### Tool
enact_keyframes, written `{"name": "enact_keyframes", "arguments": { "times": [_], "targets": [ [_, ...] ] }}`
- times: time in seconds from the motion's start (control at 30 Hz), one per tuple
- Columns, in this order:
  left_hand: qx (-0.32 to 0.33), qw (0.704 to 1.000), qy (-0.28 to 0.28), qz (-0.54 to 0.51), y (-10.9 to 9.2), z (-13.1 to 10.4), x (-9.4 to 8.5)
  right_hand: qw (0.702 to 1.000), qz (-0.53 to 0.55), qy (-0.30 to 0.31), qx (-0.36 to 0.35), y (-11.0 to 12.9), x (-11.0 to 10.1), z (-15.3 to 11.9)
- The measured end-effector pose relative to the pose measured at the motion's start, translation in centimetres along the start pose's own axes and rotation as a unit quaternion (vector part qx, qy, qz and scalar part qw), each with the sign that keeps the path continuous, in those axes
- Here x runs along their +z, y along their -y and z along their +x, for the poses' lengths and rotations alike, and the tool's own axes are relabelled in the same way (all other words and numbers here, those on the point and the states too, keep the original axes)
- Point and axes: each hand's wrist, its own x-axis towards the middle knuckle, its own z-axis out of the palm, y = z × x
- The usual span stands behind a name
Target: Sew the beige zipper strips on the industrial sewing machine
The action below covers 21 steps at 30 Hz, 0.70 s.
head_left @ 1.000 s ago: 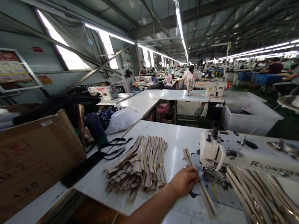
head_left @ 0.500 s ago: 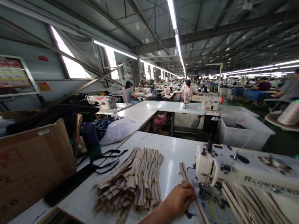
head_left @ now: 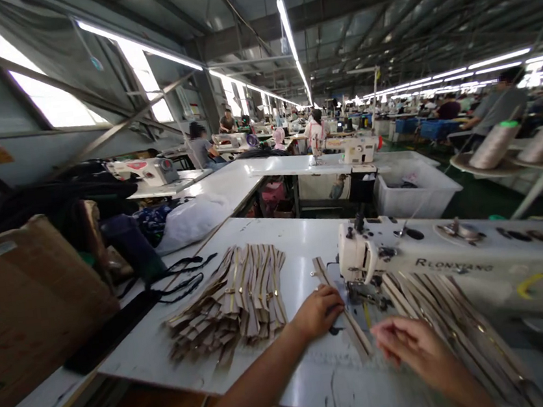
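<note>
A beige zipper strip (head_left: pixel 359 335) lies on the white table beside the needle end of the sewing machine (head_left: pixel 415 259). My left hand (head_left: pixel 319 310) is closed on its middle, fingers curled over it. Just right of the strip's lower end is my right hand (head_left: pixel 410 344), slightly blurred; its fingers are close together, and whether they pinch anything does not show. A fanned pile of beige zippers (head_left: pixel 247 294) with gold pulls lies left of my left hand. More zipper strips (head_left: pixel 440 308) hang over the machine's arm side, behind my right hand.
At the left are a cardboard box (head_left: pixel 33 309), black straps (head_left: pixel 182 282) and a white bag (head_left: pixel 192 220). A white bin (head_left: pixel 412 191) stands behind the machine. Thread cones (head_left: pixel 495 145) stand at the right. Other people sit or stand farther back.
My right hand has come into view at the lower right. The view has shifted to the right and down. My left hand still holds the zipper strip near the machine.
</note>
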Motion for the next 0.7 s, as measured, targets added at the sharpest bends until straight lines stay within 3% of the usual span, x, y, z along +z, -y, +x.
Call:
{"name": "enact_keyframes", "arguments": {
  "times": [0.1,0.17,0.4,0.7],
  "targets": [
    [-0.001,1.0,0.004,0.0,0.1,0.1,0.0,0.994,-0.056,-0.088,0.028,-2.9,1.5,0.2],
    [0.001,1.0,0.002,0.001,0.2,0.1,0.0,0.989,-0.107,-0.101,0.009,-4.2,2.7,0.4],
    [0.006,1.0,-0.003,-0.004,0.2,0.2,0.0,0.957,-0.249,-0.066,-0.134,-4.8,5.0,0.6],
    [-0.004,1.0,-0.005,0.02,2.3,1.6,0.2,0.888,-0.434,0.005,-0.152,-3.4,4.6,3.7]
  ]
}}
